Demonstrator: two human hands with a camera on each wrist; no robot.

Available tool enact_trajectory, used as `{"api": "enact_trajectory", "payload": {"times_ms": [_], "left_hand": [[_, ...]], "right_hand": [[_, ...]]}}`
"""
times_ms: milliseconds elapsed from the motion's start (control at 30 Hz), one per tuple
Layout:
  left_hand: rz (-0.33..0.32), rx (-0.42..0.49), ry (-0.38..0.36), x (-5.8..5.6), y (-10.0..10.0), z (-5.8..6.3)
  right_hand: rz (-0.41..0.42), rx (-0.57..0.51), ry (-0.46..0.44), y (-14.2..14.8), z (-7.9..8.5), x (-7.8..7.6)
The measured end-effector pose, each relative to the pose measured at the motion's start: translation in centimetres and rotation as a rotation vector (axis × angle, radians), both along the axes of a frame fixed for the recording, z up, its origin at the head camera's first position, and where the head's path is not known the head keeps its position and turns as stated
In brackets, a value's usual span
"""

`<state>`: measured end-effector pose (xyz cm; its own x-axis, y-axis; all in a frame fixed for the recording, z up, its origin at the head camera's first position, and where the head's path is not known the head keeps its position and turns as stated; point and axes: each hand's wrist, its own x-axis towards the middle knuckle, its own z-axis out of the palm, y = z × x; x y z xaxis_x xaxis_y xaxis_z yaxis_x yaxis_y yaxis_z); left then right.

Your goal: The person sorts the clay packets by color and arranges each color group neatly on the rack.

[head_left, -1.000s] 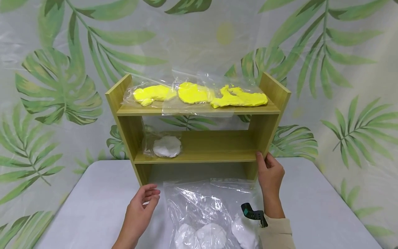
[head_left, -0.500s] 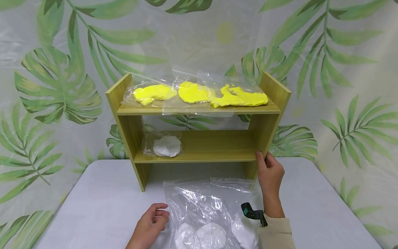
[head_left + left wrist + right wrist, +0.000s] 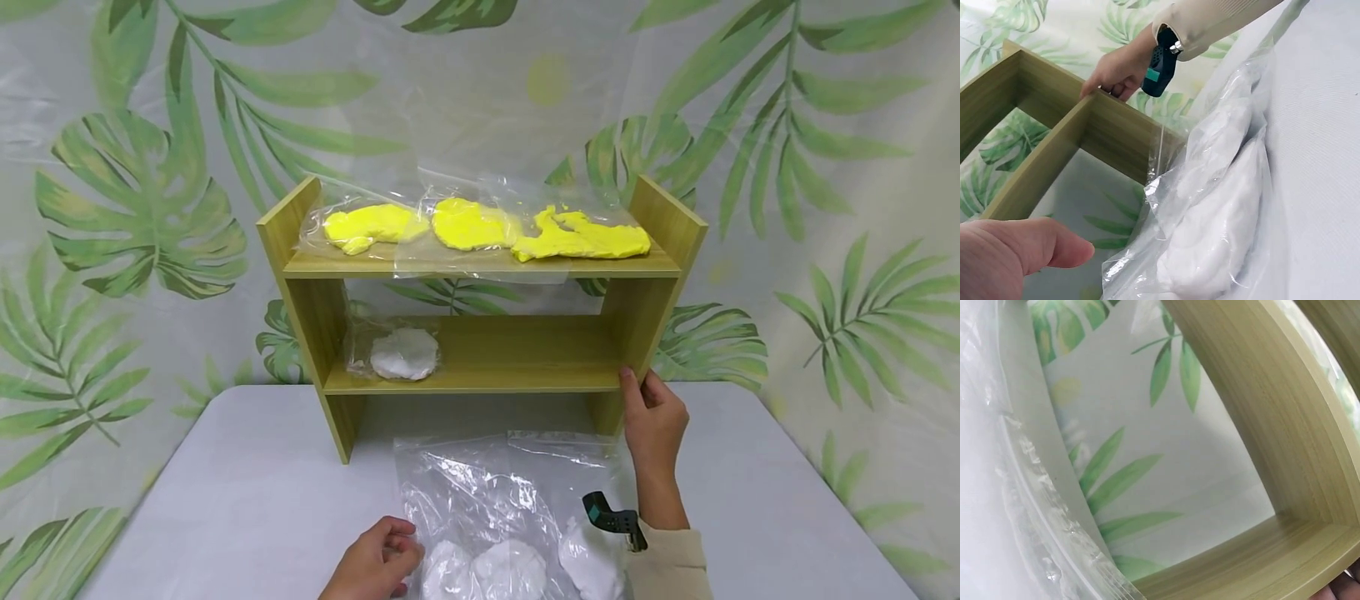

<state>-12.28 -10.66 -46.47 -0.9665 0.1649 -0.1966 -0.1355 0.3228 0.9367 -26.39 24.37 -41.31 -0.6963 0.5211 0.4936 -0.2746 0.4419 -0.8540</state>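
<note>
My right hand (image 3: 654,421) grips the right side panel of a small wooden shelf unit (image 3: 525,350), its thumb on the panel's front edge by the middle board. In the left wrist view that hand (image 3: 1116,74) shows at the same panel. Low in the head view, my left hand (image 3: 378,560) holds nothing, its fingers loosely bent beside the left edge of the clear zip bags (image 3: 472,467) on the table. White, soft-looking lumps (image 3: 510,571) fill their near ends. The left thumb (image 3: 1063,247) points toward these bags in the left wrist view.
Bagged bright yellow lumps (image 3: 472,223) lie in a row on the top board. One bagged white lump (image 3: 405,353) sits at the left of the middle board. The unit stands on a white-covered table (image 3: 247,500), before a leaf-patterned curtain (image 3: 480,100).
My left hand has moved from near the unit's left foot down and right, toward the edge of the zip bags. The right hand keeps its grip; the shelf unit stands unchanged.
</note>
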Motion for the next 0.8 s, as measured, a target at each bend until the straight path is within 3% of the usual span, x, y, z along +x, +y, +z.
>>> {"api": "enact_trajectory", "payload": {"times_ms": [200,500,800], "left_hand": [[-0.011,-0.023,-0.009,0.1,-0.3,-0.5],[-0.086,-0.179,0.014,-0.3,-0.7,-1.0],[-0.113,-0.172,0.046,-0.2,-0.5,-1.4]], "right_hand": [[0.016,-0.006,-0.002,-0.1,0.1,0.1],[0.023,-0.021,-0.003,-0.1,0.1,0.1],[0.018,-0.007,-0.002,0.1,0.1,0.1]]}}
